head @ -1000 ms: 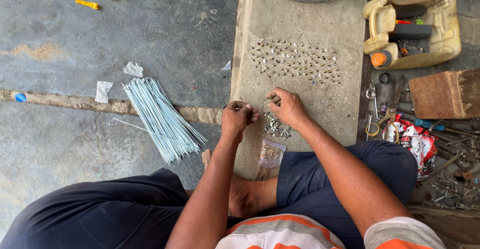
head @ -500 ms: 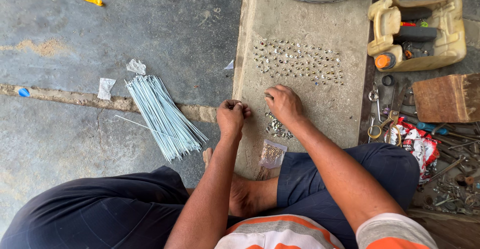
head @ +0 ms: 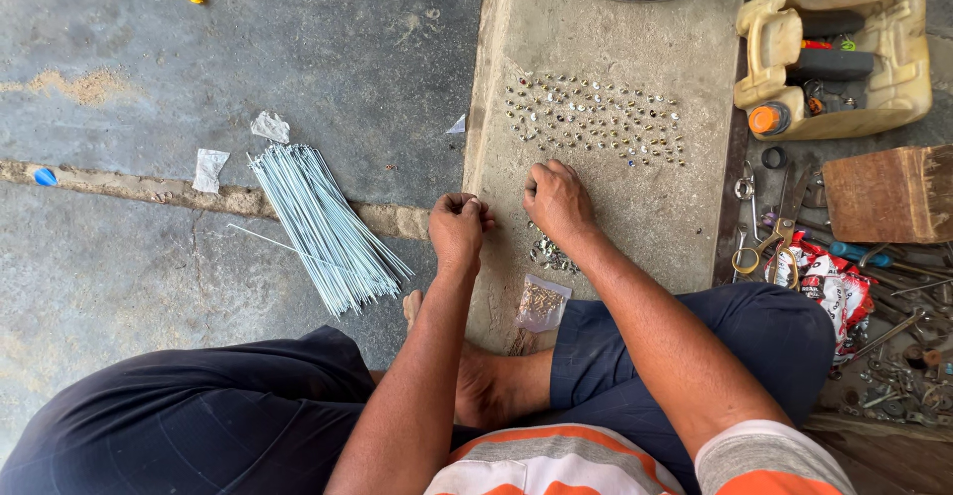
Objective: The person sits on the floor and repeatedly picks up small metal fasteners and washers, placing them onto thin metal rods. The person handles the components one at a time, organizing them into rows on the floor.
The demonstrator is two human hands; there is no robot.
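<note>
Spoke nipples (head: 594, 118) lie in rows on the far slab (head: 635, 217), loose ones (head: 551, 253) nearer. Left hand (head: 457, 229) is clenched (contents hidden); right hand (head: 558, 200) presses fingertips down. Best place singly, keeping rows even.

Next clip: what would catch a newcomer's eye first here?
Probably the bundle of thin white rods fanned out on the grey floor at left, and the rows of small shiny metal pieces laid out on the concrete slab. Just below those rows, the left hand is curled into a loose fist and the right hand rests on the slab beside a small pile of pieces.
</note>
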